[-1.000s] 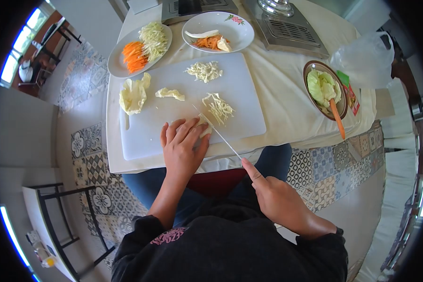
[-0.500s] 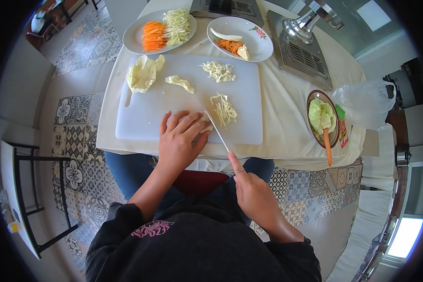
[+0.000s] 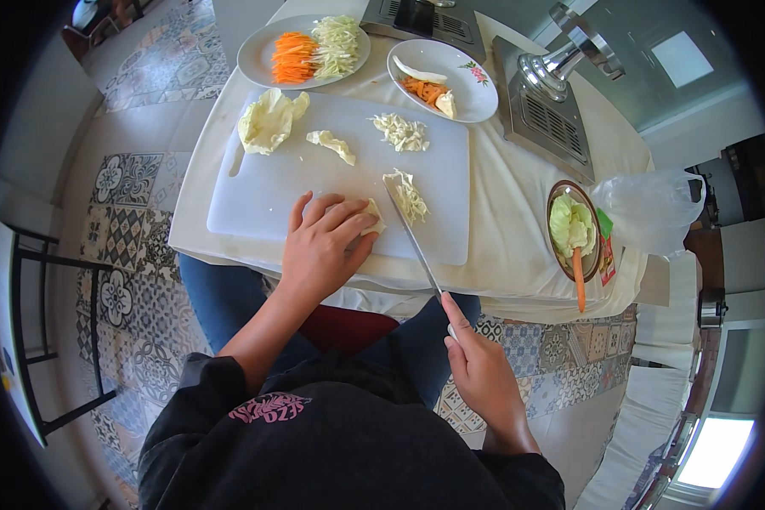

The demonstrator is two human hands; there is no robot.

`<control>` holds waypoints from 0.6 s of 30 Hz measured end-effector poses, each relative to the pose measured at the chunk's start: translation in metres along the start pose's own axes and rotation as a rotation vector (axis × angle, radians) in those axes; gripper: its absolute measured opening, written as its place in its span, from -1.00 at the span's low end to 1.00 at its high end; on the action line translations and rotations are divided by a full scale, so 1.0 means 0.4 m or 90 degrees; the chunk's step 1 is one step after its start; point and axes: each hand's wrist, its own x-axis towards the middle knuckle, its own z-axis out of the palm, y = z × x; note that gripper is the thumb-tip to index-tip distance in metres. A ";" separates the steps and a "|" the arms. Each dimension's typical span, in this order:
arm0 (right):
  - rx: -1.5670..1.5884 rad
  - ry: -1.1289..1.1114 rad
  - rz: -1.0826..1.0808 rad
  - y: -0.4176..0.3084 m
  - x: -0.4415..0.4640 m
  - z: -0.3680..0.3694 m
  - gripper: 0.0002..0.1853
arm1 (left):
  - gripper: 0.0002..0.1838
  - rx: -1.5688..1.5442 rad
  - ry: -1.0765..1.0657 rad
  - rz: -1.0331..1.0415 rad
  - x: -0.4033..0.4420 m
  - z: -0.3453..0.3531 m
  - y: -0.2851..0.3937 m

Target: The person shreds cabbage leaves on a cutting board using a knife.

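Our knife [image 3: 415, 238] has moved right, to the shreds [image 3: 411, 201], gripped in our right hand [image 3: 483, 370]. Our left hand [image 3: 316, 253] pins cabbage [image 3: 375, 223], likely soft, best held from above, on the board's [image 3: 251, 208] near side.

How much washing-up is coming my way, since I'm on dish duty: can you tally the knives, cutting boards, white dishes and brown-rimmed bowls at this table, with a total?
Knife: 1
Cutting board: 1
White dishes: 2 (oval plate, flowered dish)
Brown-rimmed bowl: 1
Total: 5
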 end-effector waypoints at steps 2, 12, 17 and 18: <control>0.032 -0.001 0.011 -0.001 0.002 0.002 -0.33 | -0.76 -0.007 -0.002 -0.016 0.002 -0.001 0.001; 0.057 0.068 0.045 -0.002 0.031 0.010 -0.66 | -0.78 0.001 -0.014 -0.012 -0.004 -0.003 -0.006; 0.047 0.086 0.003 -0.026 0.057 0.013 -0.75 | -0.79 -0.008 -0.010 -0.012 -0.002 -0.002 -0.004; 0.039 0.079 0.006 -0.026 0.061 0.015 -0.75 | -0.78 -0.007 -0.011 -0.015 -0.003 0.000 -0.004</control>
